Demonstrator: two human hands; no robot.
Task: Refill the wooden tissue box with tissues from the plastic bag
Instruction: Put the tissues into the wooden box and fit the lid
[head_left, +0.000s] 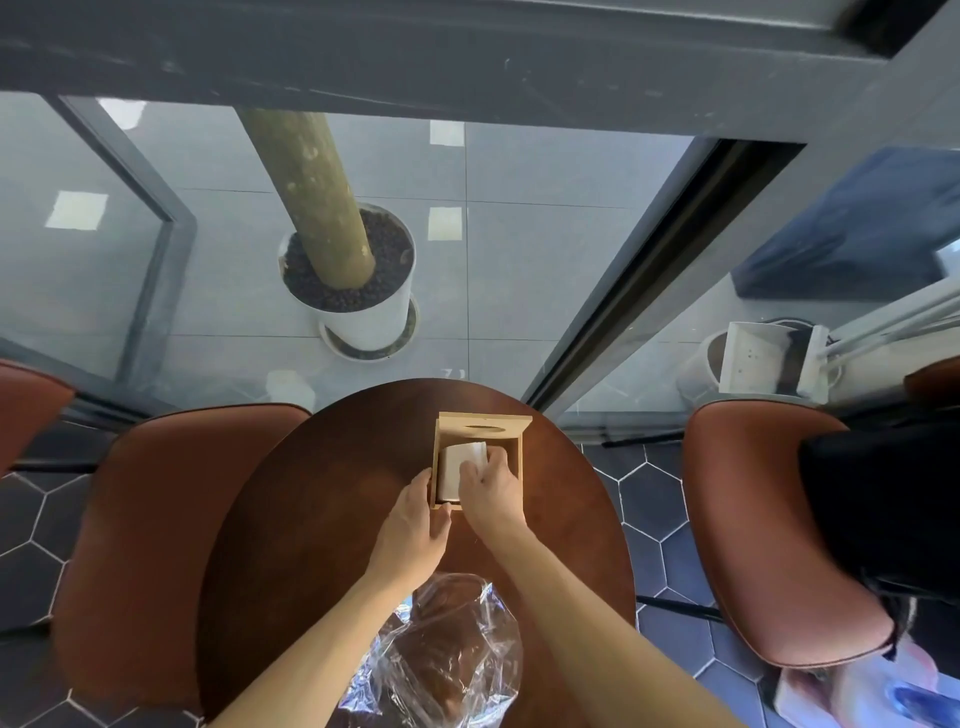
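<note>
Tissue box (511, 451) of pale wood sits just above the middle of the frame, on the far part of the round brown table (322, 499), with its slotted lid (485, 423) swung up and back so the inside is open to me. I read that raised lid as the reason the refill can go in from above rather than through the slot.

My right hand (491, 493) reaches in from below, its grip closed over the white stack of tissues (457, 467), which already lies inside the box toward its left wall. The fingers seem to press the stack down and square it; whether it is fully seated I cannot tell.

My left hand (415, 519) rests against the near left corner of the box, fingers curled on the outer wall, holding nothing loose. I judge it is there to steady the box so it does not slide while the other hand pushes.

At the bottom centre lies the clear plastic bag (452, 654), crumpled and apparently empty, close to my forearms and well clear of the box.
</note>
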